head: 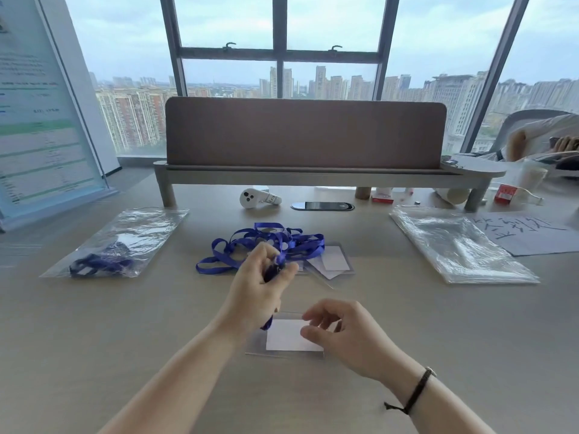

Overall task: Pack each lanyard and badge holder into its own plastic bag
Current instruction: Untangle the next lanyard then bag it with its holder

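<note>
My left hand is raised over the table centre, fingers closed on a bunched blue lanyard whose strap runs down under the palm to a clear badge holder with a white card. My right hand rests on that holder's right edge, fingertips pinching it. Behind them lies a tangle of blue lanyards beside more clear badge holders. A filled plastic bag holding a lanyard and holder lies at the left. A stack of empty plastic bags lies at the right.
A raised shelf with a brown divider panel crosses the back of the table. Under it sit a white controller, a dark cable hatch and small red-and-white boxes. A written paper sheet lies far right; another person's hand shows there.
</note>
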